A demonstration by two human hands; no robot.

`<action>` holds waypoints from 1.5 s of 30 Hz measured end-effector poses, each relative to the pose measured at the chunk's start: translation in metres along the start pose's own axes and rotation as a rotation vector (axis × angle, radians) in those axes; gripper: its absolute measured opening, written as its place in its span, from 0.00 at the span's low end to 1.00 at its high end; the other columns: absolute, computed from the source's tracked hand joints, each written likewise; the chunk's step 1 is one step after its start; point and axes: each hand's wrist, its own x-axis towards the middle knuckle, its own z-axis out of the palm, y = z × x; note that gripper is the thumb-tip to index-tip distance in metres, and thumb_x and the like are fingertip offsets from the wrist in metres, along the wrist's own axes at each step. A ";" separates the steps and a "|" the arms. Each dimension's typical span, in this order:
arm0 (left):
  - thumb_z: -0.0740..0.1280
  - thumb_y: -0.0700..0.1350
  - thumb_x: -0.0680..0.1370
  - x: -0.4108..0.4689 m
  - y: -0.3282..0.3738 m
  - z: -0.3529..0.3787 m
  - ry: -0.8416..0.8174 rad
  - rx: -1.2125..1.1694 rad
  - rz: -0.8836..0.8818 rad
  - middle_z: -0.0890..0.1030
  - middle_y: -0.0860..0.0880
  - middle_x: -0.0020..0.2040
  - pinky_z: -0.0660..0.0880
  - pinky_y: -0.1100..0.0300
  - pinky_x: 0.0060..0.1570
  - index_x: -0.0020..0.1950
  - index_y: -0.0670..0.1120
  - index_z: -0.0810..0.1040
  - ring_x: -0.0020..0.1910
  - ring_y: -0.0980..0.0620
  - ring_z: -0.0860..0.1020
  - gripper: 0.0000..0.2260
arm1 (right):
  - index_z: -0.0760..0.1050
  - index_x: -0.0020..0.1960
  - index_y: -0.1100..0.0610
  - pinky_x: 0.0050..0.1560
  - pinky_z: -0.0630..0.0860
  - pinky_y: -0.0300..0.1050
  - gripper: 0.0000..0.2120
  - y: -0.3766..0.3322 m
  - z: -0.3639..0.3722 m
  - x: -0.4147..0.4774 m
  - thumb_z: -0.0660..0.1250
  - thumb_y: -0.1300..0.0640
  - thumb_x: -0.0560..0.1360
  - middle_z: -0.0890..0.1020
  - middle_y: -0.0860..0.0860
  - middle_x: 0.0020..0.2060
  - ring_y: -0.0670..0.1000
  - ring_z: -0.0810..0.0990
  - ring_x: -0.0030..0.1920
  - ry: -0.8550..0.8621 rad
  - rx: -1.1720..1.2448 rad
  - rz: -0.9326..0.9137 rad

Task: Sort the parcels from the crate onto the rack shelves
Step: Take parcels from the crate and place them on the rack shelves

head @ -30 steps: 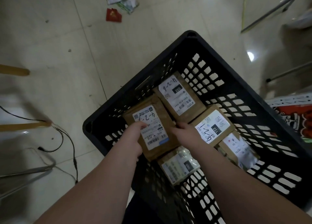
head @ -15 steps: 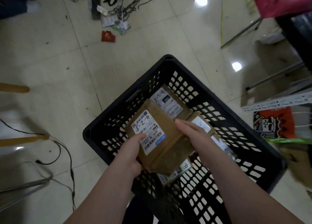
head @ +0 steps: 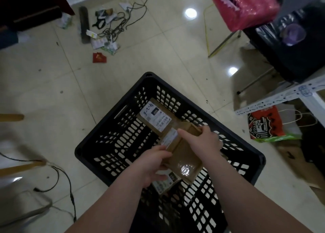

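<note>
A black slatted crate (head: 112, 144) stands on the tiled floor below me. Both hands hold one brown cardboard parcel (head: 184, 160) above the crate, tilted so its taped underside faces me. My left hand (head: 154, 160) grips its near left edge; my right hand (head: 205, 141) grips its far right edge. Another brown parcel (head: 156, 118) with a white label marked by hand lies flat at the crate's far corner. A further labelled parcel (head: 165, 183) peeks out under the held one. The white perforated rack frame (head: 281, 99) runs along the right.
Tangled cables and paper scraps (head: 112, 30) litter the floor ahead, with a red packet (head: 99, 57) nearby. A pink wrapped box (head: 244, 6) and black bag (head: 290, 44) sit at the upper right. An orange printed bag (head: 265, 123) lies under the rack. Wooden legs and a cable (head: 58, 178) are at the left.
Both hands have lifted the brown parcel out of the crate and turned it over, label side away. My view has risen and tipped forward, showing more floor and the rack.
</note>
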 end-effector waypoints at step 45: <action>0.74 0.51 0.65 -0.218 0.023 0.052 -0.033 0.081 0.767 0.82 0.49 0.54 0.77 0.53 0.37 0.65 0.54 0.70 0.51 0.47 0.81 0.29 | 0.62 0.75 0.46 0.68 0.65 0.52 0.36 0.035 -0.200 -0.199 0.69 0.36 0.71 0.69 0.47 0.71 0.50 0.65 0.70 0.338 0.278 -0.780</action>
